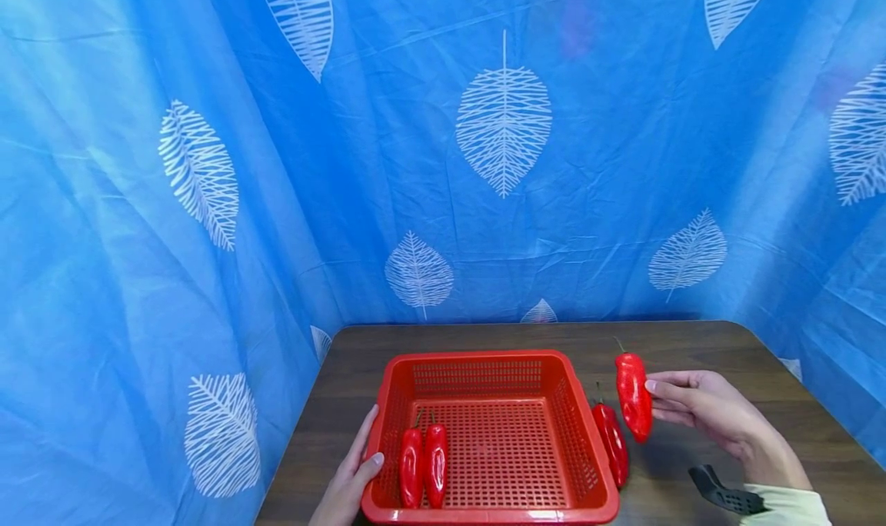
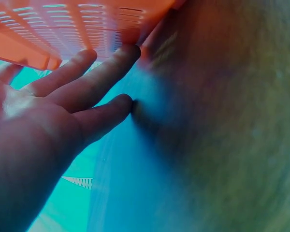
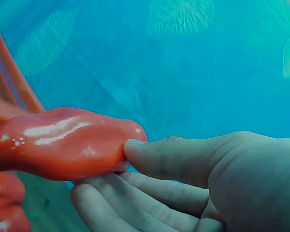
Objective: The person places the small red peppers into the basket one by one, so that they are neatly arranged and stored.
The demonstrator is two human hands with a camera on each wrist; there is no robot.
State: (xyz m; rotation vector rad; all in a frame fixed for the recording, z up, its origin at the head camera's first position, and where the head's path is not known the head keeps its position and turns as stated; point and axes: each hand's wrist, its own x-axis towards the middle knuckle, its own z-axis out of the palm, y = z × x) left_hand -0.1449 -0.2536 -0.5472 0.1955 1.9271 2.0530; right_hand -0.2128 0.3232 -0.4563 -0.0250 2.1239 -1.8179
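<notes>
The left hand [image 1: 349, 476], fingers straight, is probably steadying the red basket [image 1: 484, 515] at nine o'clock while fingers of the right hand [image 1: 716, 408] are pinching a red pepper [image 1: 633, 397] at three.

Head view: brightly lit and largely sharp; the curtain [image 1: 90, 203] is palest at left and darkens behind the worktop's [image 1: 477, 337] far right corner. White glints mark the two peppers [image 1: 411, 472] in the basket [image 1: 477, 516]; soft shadow lies right of it, below the held pepper [image 1: 633, 399]. Left wrist view: dim, cyan-tinged; the fingers [image 2: 96, 79] are shaded, and a brownish surface [image 2: 237, 121] is out of focus. Right wrist view: teal cast; white glare streaks the held pepper.
</notes>
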